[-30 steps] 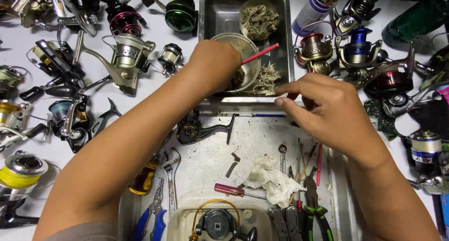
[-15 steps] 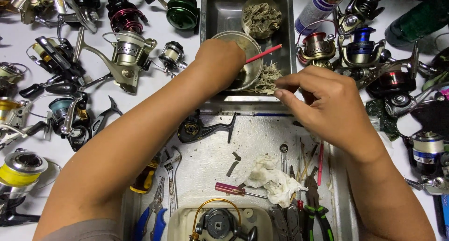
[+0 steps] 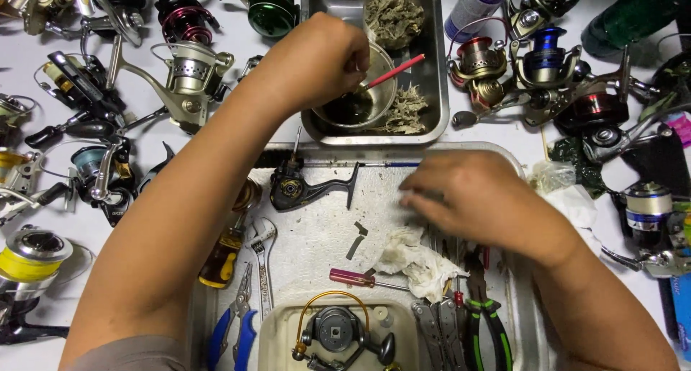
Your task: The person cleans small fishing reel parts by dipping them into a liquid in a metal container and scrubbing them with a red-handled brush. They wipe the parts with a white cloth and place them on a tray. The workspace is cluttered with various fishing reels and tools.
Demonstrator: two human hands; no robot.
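Observation:
My left hand reaches into the small metal pan at the top and rests on the rim of a round glass bowl of dark liquid. A red-handled brush leans in that bowl by my fingers. My right hand hovers low over the white towel in the large metal tray, fingers curled and blurred, just above a crumpled tissue and several small tools. Whether it holds anything is hidden. A black reel body lies on the towel to its left.
Many fishing reels crowd the table left and right of the trays. Pliers, a wrench, screwdrivers and green-handled cutters lie in the large tray. A cream tub with reel parts sits at the front. Clumps of dirty wadding fill the pan.
My right hand has dropped from the pan's front edge down to the towel in the large tray. My left hand stays at the glass bowl.

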